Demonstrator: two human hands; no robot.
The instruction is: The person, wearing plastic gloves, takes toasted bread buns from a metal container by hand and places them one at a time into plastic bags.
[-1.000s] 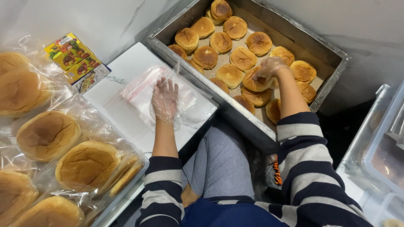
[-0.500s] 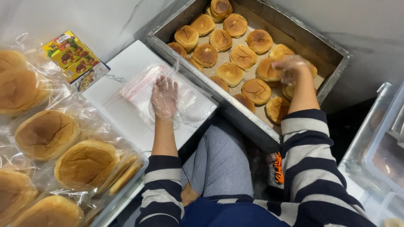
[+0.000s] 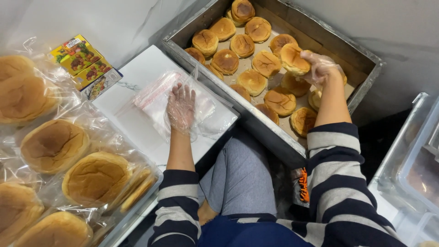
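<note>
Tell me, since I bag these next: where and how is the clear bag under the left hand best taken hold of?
The clear bag lies flat on the white surface, pinned by the left hand. Probably best pinch a free edge beyond the fingertips, coming from the side towards the tray, since the film is limp and flat. Which edge is open cannot be told.

Under my flat left hand [image 3: 181, 107] lies a clear plastic bag [image 3: 157, 98]. Far left, clear-wrapped round buns [image 3: 55, 145]; behind them a yellow-green rectangular carton [image 3: 80, 59] on the white surface [image 3: 137, 132].
</note>
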